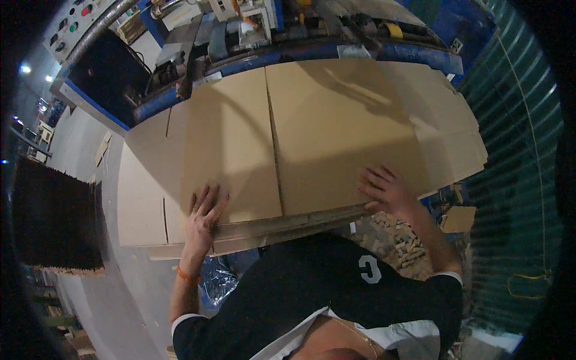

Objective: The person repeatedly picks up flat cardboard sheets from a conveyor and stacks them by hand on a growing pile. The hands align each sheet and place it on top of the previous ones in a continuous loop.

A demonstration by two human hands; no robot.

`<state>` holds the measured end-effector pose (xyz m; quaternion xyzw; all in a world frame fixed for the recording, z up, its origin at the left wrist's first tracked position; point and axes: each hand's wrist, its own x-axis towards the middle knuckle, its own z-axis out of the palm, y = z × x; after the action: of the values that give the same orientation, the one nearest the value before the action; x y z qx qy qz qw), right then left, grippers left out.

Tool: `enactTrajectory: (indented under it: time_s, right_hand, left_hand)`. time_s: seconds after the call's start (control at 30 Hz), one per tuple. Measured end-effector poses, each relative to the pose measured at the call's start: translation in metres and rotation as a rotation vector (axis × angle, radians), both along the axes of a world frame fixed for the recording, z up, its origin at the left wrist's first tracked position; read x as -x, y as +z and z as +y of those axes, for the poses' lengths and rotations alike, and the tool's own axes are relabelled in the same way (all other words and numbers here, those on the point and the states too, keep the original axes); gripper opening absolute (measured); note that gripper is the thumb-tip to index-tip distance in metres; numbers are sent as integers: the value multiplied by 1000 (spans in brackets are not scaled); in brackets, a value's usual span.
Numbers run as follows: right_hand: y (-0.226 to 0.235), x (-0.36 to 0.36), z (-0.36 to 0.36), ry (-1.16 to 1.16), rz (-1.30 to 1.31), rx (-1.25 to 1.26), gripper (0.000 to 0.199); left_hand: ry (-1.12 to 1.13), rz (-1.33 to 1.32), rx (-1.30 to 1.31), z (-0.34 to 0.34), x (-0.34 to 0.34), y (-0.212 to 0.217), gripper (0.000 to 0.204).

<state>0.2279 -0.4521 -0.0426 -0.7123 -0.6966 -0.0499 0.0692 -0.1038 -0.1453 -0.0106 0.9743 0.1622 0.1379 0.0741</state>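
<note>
A stack of flat brown cardboard sheets [342, 138] lies before me, its near edge close to my body. The top sheet has a dark slot or seam running from its far edge to its near edge. My left hand [206, 211] rests on the near left part of the stack, fingers stretched out and pointing away. On the near right part lies my right hand [385, 189], its fingers spread over the sheet and slightly blurred. Neither hand grips anything. Wider, paler cardboard sheets [144, 180] stick out beneath at both sides.
Beyond the stack stands a blue machine [396, 53] with rollers and belts. A control panel [78, 24] with coloured buttons is at the far left. Green corrugated sheeting [510, 198] rises on the right. Cardboard scraps [399, 240] litter the floor; a dark stack [57, 216] stands left.
</note>
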Motion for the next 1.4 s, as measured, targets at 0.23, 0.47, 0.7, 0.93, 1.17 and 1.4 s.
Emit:
enactTrajectory:
  time_s: [0.23, 0.47, 0.7, 0.93, 1.17, 1.4]
  right_hand:
    - [20, -69, 74, -74, -39, -45, 69]
    - [21, -136, 164, -349, 7, 60, 67]
    - [16, -124, 155, -591, 62, -22, 57]
    - [-2, -89, -67, -1443, -88, -373, 62]
    - [-42, -102, -92, -1604, -93, -301, 64]
    - [-22, -127, -66, -1522, 54, -988, 55]
  left_hand:
    - [60, -232, 110, 60, -41, -8, 45]
    - [45, -295, 34, 162, -134, -24, 44]
    - [136, -359, -360, 176, -140, -9, 66]
    - [1024, -613, -253, 131, 76, -15, 63]
    - [1523, -401, 56, 110, 142, -94, 68]
    - [1180, -1188, 765, 125, 168, -92, 72]
